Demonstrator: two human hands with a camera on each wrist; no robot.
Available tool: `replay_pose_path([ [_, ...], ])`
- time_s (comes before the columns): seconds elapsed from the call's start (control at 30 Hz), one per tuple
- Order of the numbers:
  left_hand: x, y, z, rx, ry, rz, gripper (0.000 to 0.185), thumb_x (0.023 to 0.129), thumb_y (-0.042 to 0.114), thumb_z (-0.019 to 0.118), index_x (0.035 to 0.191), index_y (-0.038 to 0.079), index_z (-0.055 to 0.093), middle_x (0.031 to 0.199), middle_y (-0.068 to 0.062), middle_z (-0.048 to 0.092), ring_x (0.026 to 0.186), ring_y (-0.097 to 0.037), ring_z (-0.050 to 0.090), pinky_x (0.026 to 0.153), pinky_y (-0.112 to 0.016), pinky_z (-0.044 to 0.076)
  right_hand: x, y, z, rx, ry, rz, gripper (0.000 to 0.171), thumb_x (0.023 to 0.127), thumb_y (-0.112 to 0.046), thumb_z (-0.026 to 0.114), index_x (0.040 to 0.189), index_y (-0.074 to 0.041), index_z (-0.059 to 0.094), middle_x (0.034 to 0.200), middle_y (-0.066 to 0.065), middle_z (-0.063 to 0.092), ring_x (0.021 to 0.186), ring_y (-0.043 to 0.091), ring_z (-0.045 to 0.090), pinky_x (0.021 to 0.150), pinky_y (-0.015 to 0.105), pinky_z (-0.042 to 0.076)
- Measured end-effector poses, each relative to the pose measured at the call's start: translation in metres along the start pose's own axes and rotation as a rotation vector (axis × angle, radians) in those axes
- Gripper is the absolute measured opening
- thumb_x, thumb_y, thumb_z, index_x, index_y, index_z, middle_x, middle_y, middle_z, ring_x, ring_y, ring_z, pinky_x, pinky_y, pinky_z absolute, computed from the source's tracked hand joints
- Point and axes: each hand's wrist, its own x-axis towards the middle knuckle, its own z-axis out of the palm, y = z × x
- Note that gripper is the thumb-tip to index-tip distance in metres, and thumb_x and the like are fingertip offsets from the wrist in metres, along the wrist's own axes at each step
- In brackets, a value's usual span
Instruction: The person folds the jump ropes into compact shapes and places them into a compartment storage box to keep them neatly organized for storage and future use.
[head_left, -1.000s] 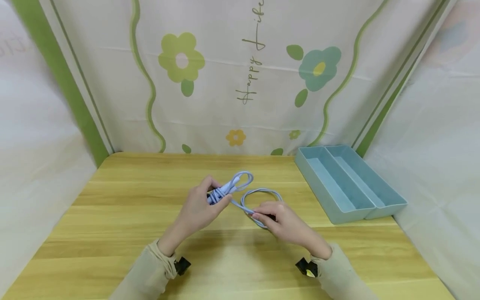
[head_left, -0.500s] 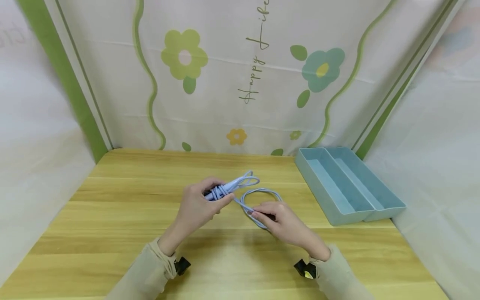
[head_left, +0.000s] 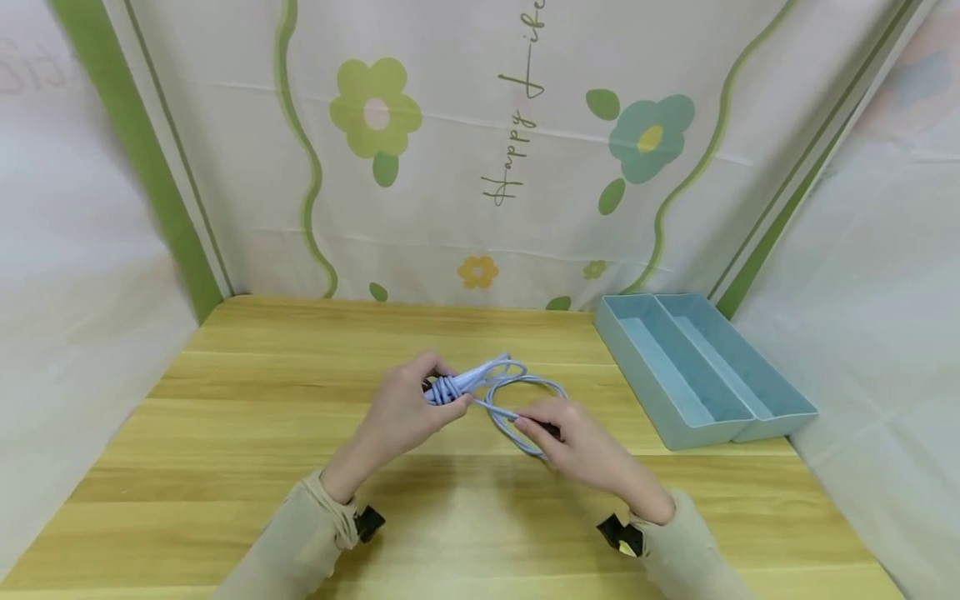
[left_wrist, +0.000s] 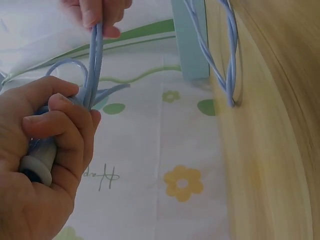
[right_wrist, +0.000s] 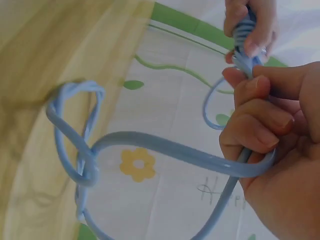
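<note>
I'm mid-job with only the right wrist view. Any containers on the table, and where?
Observer: Two blue trays sit side by side at the far right of the table, right of the right hand.
Operator: What shows in the grip of the left hand, from its own camera?
Observer: Besides the cord bundle, a pale rounded end with a dark tip, by the palm.
Operator: Anything near the wrists the cord might catch on?
Observer: Possibly: a black device sits at each sleeve cuff, on the inner side.

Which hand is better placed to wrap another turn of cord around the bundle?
Probably the right hand: it pinches the cord leading off the bundle, while the left hand is busy gripping that bundle.
</note>
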Motion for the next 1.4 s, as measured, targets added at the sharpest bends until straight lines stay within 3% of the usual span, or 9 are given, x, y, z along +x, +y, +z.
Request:
replay_pose_path([
  [0.27, -0.001, 0.004, 0.0, 0.002, -0.071, 0.002, 0.028, 0.081, 0.017, 0.084, 0.091, 0.014, 0.059, 0.073, 0.004, 0.063, 0.046, -0.008, 0.054, 0.039, -0.027, 0.046, 0.0, -0.018, -0.004, -0.111, 0.099, 0.049, 0.013, 0.098, -0.006, 0.061, 0.093, -0.013, 0.07, 0.07, -0.011, 0.046, 0.056, 0.004, 0.042, 0.046, 0.022, 0.038],
  [0.4, -0.002, 0.003, 0.001, 0.041, -0.073, 0.047, 0.031, 0.078, 0.015, 0.086, 0.087, 0.014, 0.057, 0.08, 0.005, 0.067, 0.049, -0.006, 0.053, 0.041, -0.026, 0.046, 0.006, -0.031, -0.002, -0.185, 0.064, 0.054, 0.011, 0.097, -0.007, 0.063, 0.092, -0.013, 0.071, 0.069, -0.013, 0.046, 0.056, 0.003, 0.042, 0.048, 0.022, 0.039],
  [0.6, -0.004, -0.002, 0.008, 0.155, -0.153, 0.1, 0.036, 0.074, 0.022, 0.09, 0.084, 0.018, 0.056, 0.074, 0.011, 0.06, 0.056, -0.004, 0.051, 0.049, -0.023, 0.045, 0.026, -0.047, -0.011, -0.266, -0.092, -0.126, 0.009, 0.093, -0.003, 0.067, 0.09, -0.011, 0.07, 0.075, -0.011, 0.054, 0.064, 0.003, 0.045, 0.056, 0.021, 0.042],
  [0.73, -0.002, 0.001, 0.015, 0.112, -0.249, 0.12, 0.033, 0.075, 0.027, 0.088, 0.09, 0.017, 0.06, 0.078, 0.011, 0.062, 0.059, -0.003, 0.055, 0.053, -0.023, 0.048, 0.052, -0.053, -0.026, -0.169, -0.282, -0.164, 0.011, 0.094, 0.0, 0.065, 0.088, -0.008, 0.07, 0.077, -0.005, 0.058, 0.062, 0.003, 0.045, 0.056, 0.021, 0.042],
  [0.87, 0.002, 0.003, 0.018, 0.028, -0.285, 0.172, 0.041, 0.076, 0.03, 0.087, 0.109, 0.015, 0.066, 0.089, 0.008, 0.068, 0.069, 0.0, 0.061, 0.06, -0.021, 0.051, 0.083, -0.051, -0.031, -0.04, -0.406, -0.221, 0.015, 0.096, -0.001, 0.062, 0.084, -0.008, 0.068, 0.074, -0.001, 0.059, 0.061, 0.003, 0.046, 0.055, 0.022, 0.042],
  [0.97, 0.005, 0.004, 0.014, -0.042, -0.257, 0.188, 0.048, 0.076, 0.03, 0.086, 0.116, 0.013, 0.066, 0.094, 0.007, 0.069, 0.072, -0.001, 0.061, 0.062, -0.022, 0.052, 0.1, -0.045, -0.032, 0.058, -0.378, -0.302, 0.013, 0.095, 0.001, 0.063, 0.088, -0.005, 0.072, 0.079, 0.001, 0.066, 0.064, 0.005, 0.054, 0.057, 0.023, 0.047],
  [1.1, 0.007, 0.006, 0.005, -0.114, -0.197, 0.194, 0.041, 0.077, 0.024, 0.087, 0.109, 0.01, 0.066, 0.085, 0.007, 0.066, 0.067, -0.004, 0.06, 0.056, -0.024, 0.052, 0.113, -0.036, -0.036, 0.143, -0.313, -0.34, 0.012, 0.092, 0.003, 0.065, 0.094, -0.004, 0.075, 0.088, 0.001, 0.071, 0.074, 0.012, 0.064, 0.064, 0.028, 0.053],
  [1.23, 0.006, 0.009, -0.002, -0.12, -0.203, 0.218, 0.028, 0.078, 0.015, 0.082, 0.098, 0.005, 0.064, 0.078, 0.004, 0.064, 0.062, -0.005, 0.061, 0.051, -0.024, 0.052, 0.113, -0.027, -0.041, 0.201, -0.31, -0.227, 0.009, 0.093, 0.0, 0.066, 0.1, -0.004, 0.07, 0.09, -0.001, 0.071, 0.075, 0.015, 0.067, 0.065, 0.029, 0.054],
  [1.4, 0.003, 0.011, -0.01, -0.144, -0.198, 0.226, 0.022, 0.077, 0.009, 0.081, 0.088, 0.008, 0.062, 0.077, 0.004, 0.065, 0.058, -0.007, 0.059, 0.046, -0.025, 0.051, 0.108, -0.015, -0.043, 0.267, -0.269, -0.067, 0.005, 0.089, -0.005, 0.072, 0.093, -0.004, 0.069, 0.079, 0.003, 0.068, 0.059, 0.02, 0.058, 0.055, 0.026, 0.048],
])
